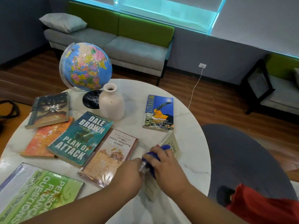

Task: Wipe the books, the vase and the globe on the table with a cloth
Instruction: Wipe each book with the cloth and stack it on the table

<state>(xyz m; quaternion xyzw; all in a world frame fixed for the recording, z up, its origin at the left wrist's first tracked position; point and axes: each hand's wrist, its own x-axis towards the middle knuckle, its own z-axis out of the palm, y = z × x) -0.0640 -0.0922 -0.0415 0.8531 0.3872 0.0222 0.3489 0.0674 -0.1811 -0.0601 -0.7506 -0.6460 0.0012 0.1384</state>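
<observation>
Blue cloth (pixel 151 156), cream vase (pixel 111 104), multicoloured globe (pixel 86 67) — table (pixel 186 123) white, seemingly marble-veined.

Vase (pixel 111 103) before globe (pixel 86 67) on table (pixel 186 110).

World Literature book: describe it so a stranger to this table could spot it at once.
On the round white table, look right of the cream vase. The World Literature book lies flat there, away from the overlapping books on the left. Its blue cover shows a hand with a quill.
</observation>
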